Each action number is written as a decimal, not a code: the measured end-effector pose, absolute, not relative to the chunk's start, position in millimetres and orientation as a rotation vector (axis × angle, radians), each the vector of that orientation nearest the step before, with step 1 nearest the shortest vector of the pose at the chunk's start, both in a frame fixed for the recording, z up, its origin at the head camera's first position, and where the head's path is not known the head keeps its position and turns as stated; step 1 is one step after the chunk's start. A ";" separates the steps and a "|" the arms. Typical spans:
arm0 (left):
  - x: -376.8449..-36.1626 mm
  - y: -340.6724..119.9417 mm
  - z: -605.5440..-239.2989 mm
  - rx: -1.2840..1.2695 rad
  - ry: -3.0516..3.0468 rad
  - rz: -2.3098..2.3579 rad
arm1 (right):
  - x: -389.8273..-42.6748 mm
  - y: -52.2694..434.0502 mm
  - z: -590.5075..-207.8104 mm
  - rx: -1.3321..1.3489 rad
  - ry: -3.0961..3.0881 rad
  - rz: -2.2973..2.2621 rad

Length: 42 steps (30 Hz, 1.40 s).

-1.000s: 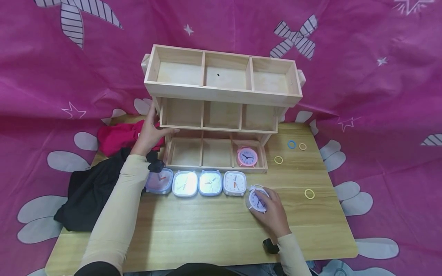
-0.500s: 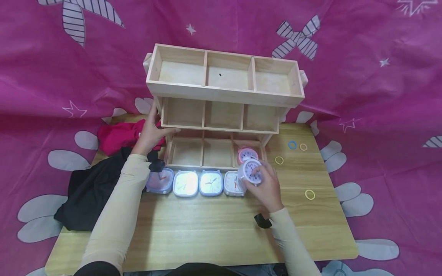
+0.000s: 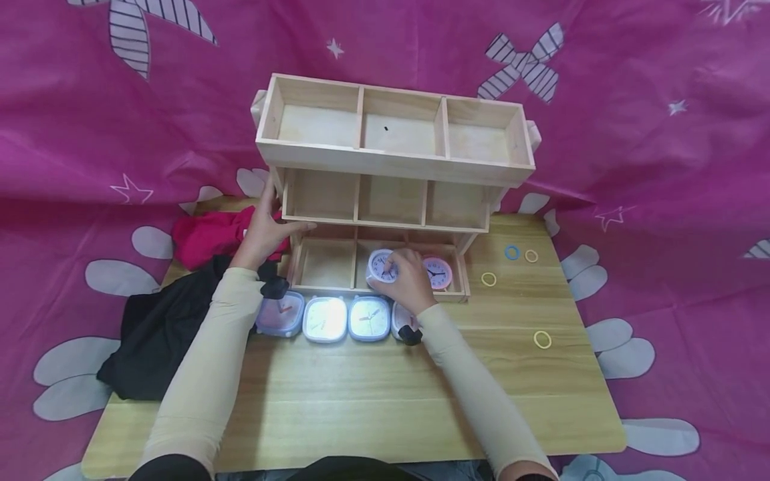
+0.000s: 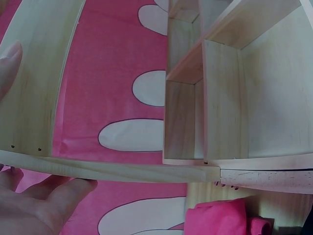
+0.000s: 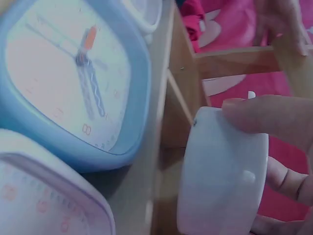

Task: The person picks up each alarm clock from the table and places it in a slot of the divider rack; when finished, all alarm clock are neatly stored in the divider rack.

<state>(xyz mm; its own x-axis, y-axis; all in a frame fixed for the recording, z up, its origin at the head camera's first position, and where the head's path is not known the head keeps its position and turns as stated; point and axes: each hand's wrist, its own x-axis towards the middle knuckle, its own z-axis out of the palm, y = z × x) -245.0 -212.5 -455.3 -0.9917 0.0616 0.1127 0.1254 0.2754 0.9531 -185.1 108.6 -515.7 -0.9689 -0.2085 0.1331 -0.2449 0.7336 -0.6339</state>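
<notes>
A white round alarm clock (image 3: pixel 380 264) is held by my right hand (image 3: pixel 412 279) over the middle compartment of the bottom tier of a three-tier wooden organizer (image 3: pixel 385 160). In the right wrist view, thumb and fingers pinch the clock's white casing (image 5: pixel 220 171). A pink round alarm clock (image 3: pixel 438 272) stands in the right compartment of that tier, partly behind my right hand. My left hand (image 3: pixel 263 235) grips the organizer's left side, its thumb along the middle tier's front edge. In the left wrist view, the fingers (image 4: pixel 68 200) lie against a wooden side strip (image 4: pixel 132 172).
Several square alarm clocks, including a blue one (image 3: pixel 369 319) and a white one (image 3: pixel 325 320), line up before the organizer. Black cloth (image 3: pixel 156 334) and red cloth (image 3: pixel 207 237) lie at left. Yellow (image 3: pixel 543 340) and blue rings (image 3: pixel 512 252) lie at right.
My right hand has lifted the white round alarm clock from the table, carried it up and left past the pink one, and brought it to the bottom tier's middle compartment. The left hand stays put.
</notes>
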 end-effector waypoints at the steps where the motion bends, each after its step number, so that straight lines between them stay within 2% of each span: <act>1: -244.9 -212.3 -454.7 -0.178 -2.465 -1.849 | -189.4 105.7 -516.8 0.379 -2.901 1.036; 12: -247.8 -213.5 -458.4 -0.240 -2.409 -1.879 | -215.7 91.8 -537.0 0.460 -3.049 0.896; 24: -244.3 -212.1 -457.2 -0.229 -2.416 -1.863 | -217.4 83.3 -545.1 0.489 -3.138 0.510; 34: -245.8 -212.7 -458.1 -0.206 -2.436 -1.857 | -203.7 88.7 -539.3 0.425 -3.120 0.769; 42: -245.9 -211.5 -457.2 -0.193 -2.462 -1.833 | -167.7 117.3 -535.8 0.341 -2.879 1.008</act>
